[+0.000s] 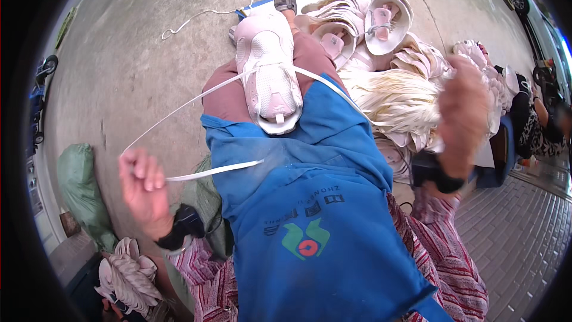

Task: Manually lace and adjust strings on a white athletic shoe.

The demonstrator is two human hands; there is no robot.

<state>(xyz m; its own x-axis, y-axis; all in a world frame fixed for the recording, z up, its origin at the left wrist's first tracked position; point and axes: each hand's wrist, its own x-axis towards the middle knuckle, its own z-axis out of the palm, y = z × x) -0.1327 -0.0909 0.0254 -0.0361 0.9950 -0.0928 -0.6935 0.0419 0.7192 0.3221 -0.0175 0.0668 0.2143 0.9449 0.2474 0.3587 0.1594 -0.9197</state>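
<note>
A pale pink and white shoe upper (268, 65) rests on my lap over the blue apron (304, 203). A flat white shoelace (196, 99) crosses it and stretches out to both sides. At the left, the fingers of my left hand (144, 188) are curled round one part of the lace, whose loose tip hangs over the apron. My right hand (463, 119), raised at the right, is closed and blurred by motion. The lace's other side runs toward it, though its far part merges with the white bundle behind.
Right of my knees lie a bundle of white laces (396, 101) and several stacked shoe uppers (387, 24). A green sack (86, 194) stands at the left, above more uppers (128, 277). Another person (539, 110) sits at the far right. A loose lace (196, 15) lies on the concrete.
</note>
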